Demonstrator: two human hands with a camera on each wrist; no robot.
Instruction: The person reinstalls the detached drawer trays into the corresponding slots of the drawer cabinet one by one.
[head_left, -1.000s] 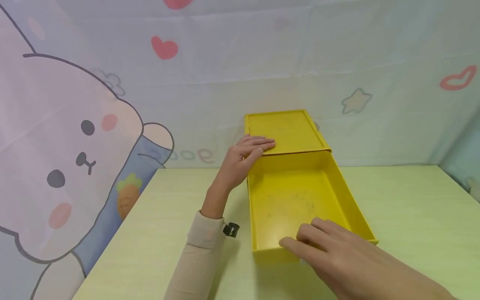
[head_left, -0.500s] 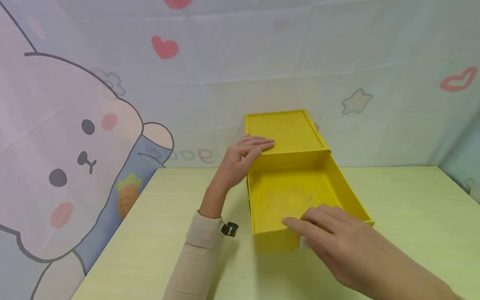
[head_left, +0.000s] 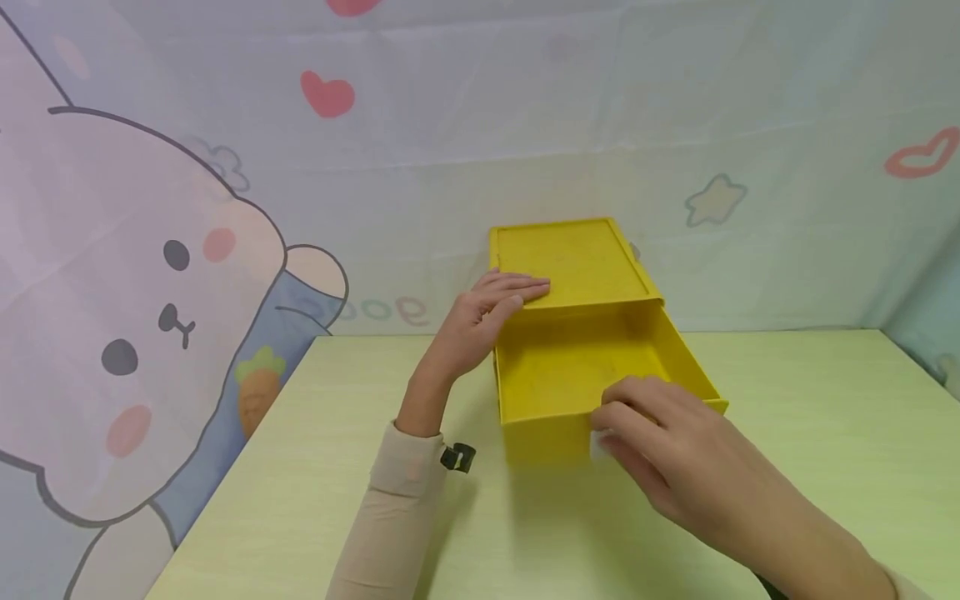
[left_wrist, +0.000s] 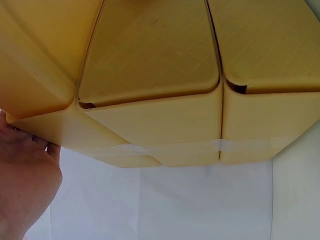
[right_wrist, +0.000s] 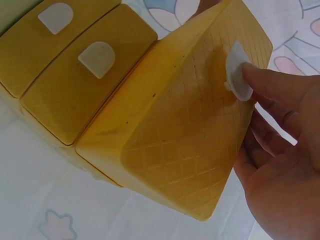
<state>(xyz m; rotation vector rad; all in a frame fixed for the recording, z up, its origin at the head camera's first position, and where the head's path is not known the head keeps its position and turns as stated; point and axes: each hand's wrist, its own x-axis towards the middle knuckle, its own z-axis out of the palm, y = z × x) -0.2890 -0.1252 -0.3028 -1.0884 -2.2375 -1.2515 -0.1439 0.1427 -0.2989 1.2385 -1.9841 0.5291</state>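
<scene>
A yellow drawer unit point(head_left: 570, 262) stands on the table, its top drawer point(head_left: 540, 442) pulled partly out. The inside of this drawer shows only its bare floor and walls. My left hand point(head_left: 480, 321) rests on the unit's top at the left front edge, fingers lying flat; the left wrist view shows part of this hand point(left_wrist: 27, 175) by the casing. My right hand point(head_left: 675, 450) grips the drawer front: the thumb touches its white handle point(right_wrist: 237, 72), and the other fingers bend at the upper rim.
Two lower drawers point(right_wrist: 75, 90) with white handles sit closed under the top one. Clear tape point(left_wrist: 190, 146) runs across the casing. A printed cloth point(head_left: 450, 125) hangs behind the light green table point(head_left: 810, 417).
The top drawer has slid inward, away from me, with my right hand moving along with it. My right fingers have drawn in closer at the rim. The left hand has stayed in place.
</scene>
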